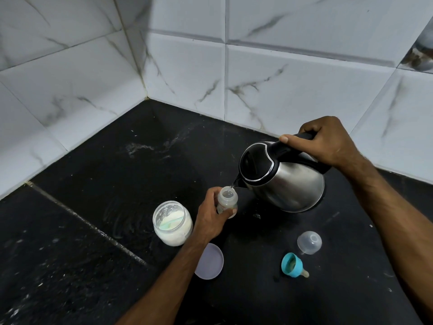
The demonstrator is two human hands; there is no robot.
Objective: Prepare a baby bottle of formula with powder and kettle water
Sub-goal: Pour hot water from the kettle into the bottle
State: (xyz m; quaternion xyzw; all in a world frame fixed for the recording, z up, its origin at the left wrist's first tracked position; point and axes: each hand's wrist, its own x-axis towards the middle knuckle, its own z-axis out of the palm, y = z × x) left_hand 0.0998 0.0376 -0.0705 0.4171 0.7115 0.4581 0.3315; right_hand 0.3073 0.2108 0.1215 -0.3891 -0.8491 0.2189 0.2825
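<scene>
My left hand [210, 215] grips a small clear baby bottle [226, 200], upright and uncapped, just above the black counter. My right hand [324, 143] holds the black handle of a steel kettle [284, 179], tilted to the left with its spout over the bottle's mouth. A thin stream of water runs from spout to bottle. An open glass jar of white formula powder [172, 222], with a pale scoop inside, stands just left of my left hand.
On the black counter [93, 207] lie a lilac jar lid [210, 262] under my left forearm, a clear dome cap [309, 242] and a teal ring with teat [293, 265] at the right. Marble-tiled walls [187, 66] close the corner behind.
</scene>
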